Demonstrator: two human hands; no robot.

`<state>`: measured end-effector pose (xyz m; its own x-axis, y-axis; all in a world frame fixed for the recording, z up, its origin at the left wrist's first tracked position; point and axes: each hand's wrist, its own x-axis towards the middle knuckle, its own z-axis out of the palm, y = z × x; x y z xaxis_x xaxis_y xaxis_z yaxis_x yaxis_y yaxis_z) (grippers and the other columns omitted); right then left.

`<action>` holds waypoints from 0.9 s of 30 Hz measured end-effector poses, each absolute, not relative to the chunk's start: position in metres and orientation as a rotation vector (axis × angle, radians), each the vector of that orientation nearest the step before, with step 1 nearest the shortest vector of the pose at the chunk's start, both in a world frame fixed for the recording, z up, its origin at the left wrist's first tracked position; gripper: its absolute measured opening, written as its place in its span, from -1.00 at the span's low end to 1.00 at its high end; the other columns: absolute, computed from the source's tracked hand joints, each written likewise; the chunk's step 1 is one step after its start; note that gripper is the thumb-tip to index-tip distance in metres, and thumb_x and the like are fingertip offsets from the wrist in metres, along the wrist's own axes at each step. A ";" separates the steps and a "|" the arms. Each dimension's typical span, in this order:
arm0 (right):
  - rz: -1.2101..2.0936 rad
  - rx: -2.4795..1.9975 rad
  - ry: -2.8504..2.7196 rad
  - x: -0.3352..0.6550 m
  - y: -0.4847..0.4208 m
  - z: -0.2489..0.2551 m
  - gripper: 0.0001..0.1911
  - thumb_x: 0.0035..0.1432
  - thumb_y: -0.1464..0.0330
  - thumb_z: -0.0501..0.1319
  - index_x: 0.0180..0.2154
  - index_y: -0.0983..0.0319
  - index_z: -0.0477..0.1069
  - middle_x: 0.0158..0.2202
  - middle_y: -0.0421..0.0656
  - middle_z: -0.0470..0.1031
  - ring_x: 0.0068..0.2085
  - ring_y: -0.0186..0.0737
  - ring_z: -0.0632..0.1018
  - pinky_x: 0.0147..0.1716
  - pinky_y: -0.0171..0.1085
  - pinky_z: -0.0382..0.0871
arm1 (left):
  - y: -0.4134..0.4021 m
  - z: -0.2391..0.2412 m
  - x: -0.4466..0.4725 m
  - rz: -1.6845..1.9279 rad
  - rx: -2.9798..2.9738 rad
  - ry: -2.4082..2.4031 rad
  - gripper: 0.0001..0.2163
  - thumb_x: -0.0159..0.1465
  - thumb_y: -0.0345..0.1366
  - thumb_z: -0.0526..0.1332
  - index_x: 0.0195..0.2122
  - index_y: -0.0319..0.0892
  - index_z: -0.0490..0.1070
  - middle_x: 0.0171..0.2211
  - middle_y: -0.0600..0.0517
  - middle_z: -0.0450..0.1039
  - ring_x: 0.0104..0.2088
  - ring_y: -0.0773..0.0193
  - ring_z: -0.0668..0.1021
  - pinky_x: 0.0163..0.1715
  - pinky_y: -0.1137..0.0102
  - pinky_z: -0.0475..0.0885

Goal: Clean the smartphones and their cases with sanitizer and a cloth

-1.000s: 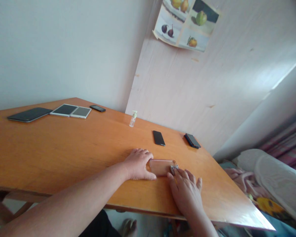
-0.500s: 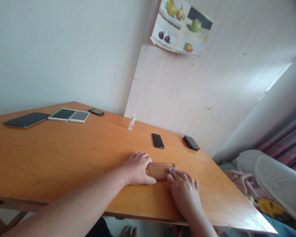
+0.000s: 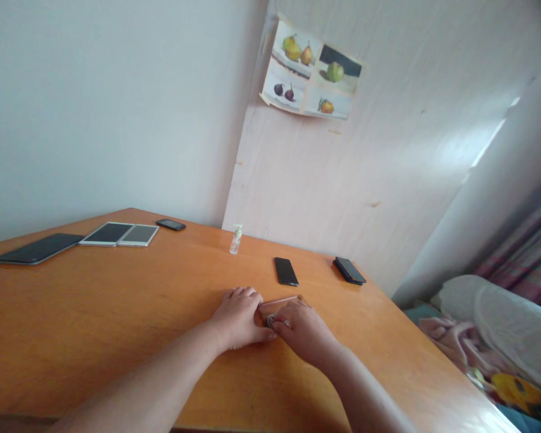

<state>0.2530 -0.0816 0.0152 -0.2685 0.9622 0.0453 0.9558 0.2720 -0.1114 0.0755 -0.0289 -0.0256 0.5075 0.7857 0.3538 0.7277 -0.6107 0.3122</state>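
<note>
A clear, pink-tinted phone case (image 3: 277, 304) lies on the wooden table in front of me, partly covered by my hands. My left hand (image 3: 240, 319) grips its left end between the thumb and the fingers. Over the case leans my right hand (image 3: 307, 332), its fingers curled and pressing a small greyish cloth (image 3: 269, 321) onto the case near the left end. Most of the cloth is hidden under those fingers.
Beyond the hands lie a black phone (image 3: 286, 272) and stacked dark phones (image 3: 349, 270). A small pump bottle (image 3: 235, 240) stands near the wall. At the left are a black tablet (image 3: 38, 249), two white-framed devices (image 3: 108, 233) and another dark phone (image 3: 171, 224).
My right hand has slid leftward along the phone case with the cloth, from its right end to its left. The case now sits slightly tilted. The camera view has shifted.
</note>
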 end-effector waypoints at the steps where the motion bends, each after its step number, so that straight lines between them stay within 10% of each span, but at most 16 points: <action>1: 0.112 -1.842 -2.415 0.257 -0.073 0.016 -0.82 0.16 0.34 0.17 -0.45 0.17 0.50 -0.40 -0.23 0.53 -0.28 -0.28 0.48 -0.31 -0.34 0.15 | -0.028 -0.025 0.075 0.701 2.610 1.329 -0.50 -0.08 0.19 0.33 -0.28 -0.09 0.42 -0.20 -0.06 0.43 -0.11 -0.02 0.46 -0.08 0.17 0.32; 27: 0.009 -2.152 -2.174 0.299 -0.036 0.009 -0.76 0.23 0.27 0.08 -0.31 0.22 0.48 -0.29 -0.06 0.54 -0.28 -0.19 0.50 -0.39 -0.28 0.12 | -0.033 -0.021 0.078 0.660 2.540 1.339 -0.51 -0.06 0.09 0.34 -0.19 -0.08 0.38 -0.15 -0.04 0.39 -0.07 -0.02 0.42 -0.02 0.16 0.29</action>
